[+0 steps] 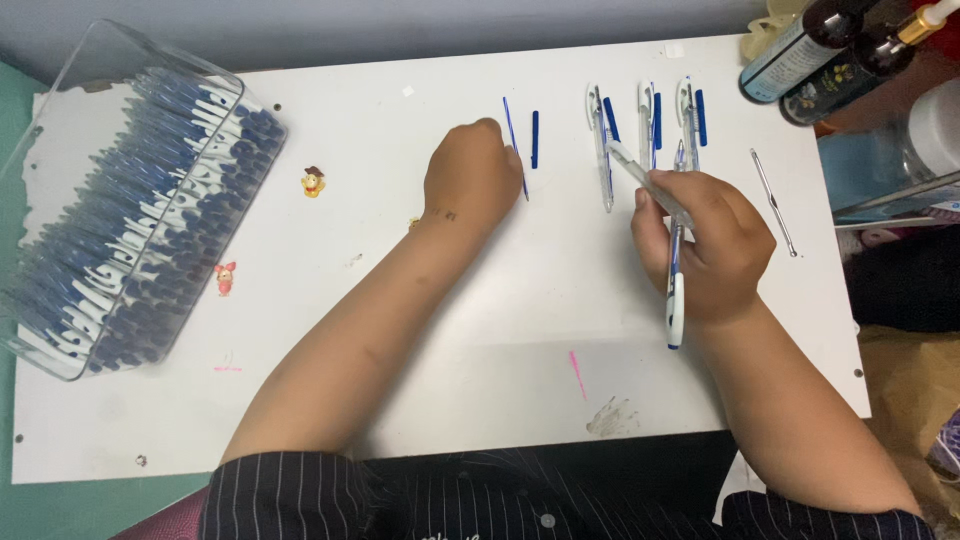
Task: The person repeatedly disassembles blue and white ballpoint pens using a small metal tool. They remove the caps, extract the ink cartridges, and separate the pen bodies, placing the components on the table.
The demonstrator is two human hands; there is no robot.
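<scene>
- Head view: the right hand is closed in a fist around two pens, a clear pen barrel poking up and left from between the fingers and a blue-and-white pen running down past the palm.
- Left hand rests knuckles-up on the white board, fingers curled together, fingertips touching a thin blue refill lying on the board; whether it is pinched cannot be told.
- Just right of that refill lies a short blue grip piece.
- Further right, three sets of pen parts lie in a row near the far edge, each a clear barrel beside a blue piece.
- A thin metal rod lies apart to the right of the right hand.
- At the board's left end stands a clear plastic box packed with blue pens.
- Dark bottles stand past the far right corner.
</scene>
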